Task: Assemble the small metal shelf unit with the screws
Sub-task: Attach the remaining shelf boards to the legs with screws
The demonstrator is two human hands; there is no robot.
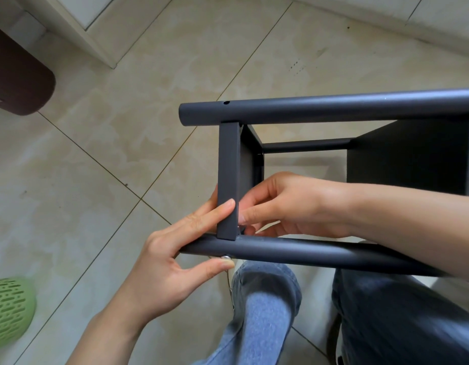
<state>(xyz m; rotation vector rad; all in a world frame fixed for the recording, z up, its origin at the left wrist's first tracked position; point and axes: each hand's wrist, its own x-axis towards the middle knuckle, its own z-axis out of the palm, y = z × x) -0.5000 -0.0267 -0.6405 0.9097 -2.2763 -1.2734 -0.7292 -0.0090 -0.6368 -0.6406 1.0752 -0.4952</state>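
The dark grey metal shelf unit lies on its side over my lap, two round tubes running left to right. A flat shelf edge spans between them. My left hand holds the near tube: fingers lie on the shelf edge, and the thumb presses a silver screw head on the tube's underside. My right hand reaches behind the shelf edge and pinches a small metal part at the joint, mostly hidden. The far tube shows an open screw hole.
The beige tiled floor lies below. A brown rounded object sits at upper left, and a green perforated object at lower left. My legs in blue jeans are under the near tube. A white wall base runs along the top.
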